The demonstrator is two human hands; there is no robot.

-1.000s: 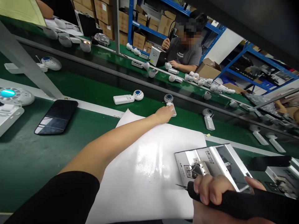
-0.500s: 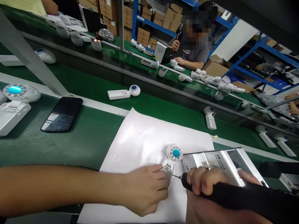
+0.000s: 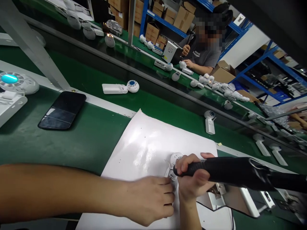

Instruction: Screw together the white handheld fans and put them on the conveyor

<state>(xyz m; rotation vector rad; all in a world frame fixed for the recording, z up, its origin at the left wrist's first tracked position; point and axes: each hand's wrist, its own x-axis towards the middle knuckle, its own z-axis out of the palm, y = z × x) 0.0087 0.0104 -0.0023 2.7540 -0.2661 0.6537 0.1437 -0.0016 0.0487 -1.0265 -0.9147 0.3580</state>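
My left hand (image 3: 153, 199) is closed on the handle end of a small white handheld fan (image 3: 176, 157) that lies on a white sheet (image 3: 136, 150). Its round, vented head shows just beyond my fingers, partly covered by my right hand. Wrapped around a black electric screwdriver (image 3: 225, 172), my right hand (image 3: 192, 175) brings the tool's tip to the fan near its hinge. Whether the bit sits in a screw is hidden. A silver metal box (image 3: 235, 198), partly covered by the screwdriver, stands to the right.
A black phone (image 3: 62, 110) lies at left beside a larger-looking white fan (image 3: 14, 86). More fans, such as this one (image 3: 120, 88), lie along the green belt (image 3: 148, 102). Across the line a co-worker (image 3: 203, 54) sits before shelves with cartons. A slanted metal post (image 3: 35, 48) rises at left.
My right hand and screwdriver have moved left and up, with the tool now level over the fan's hinge and hiding part of its head. The left hand keeps its hold. The view has shifted slightly.
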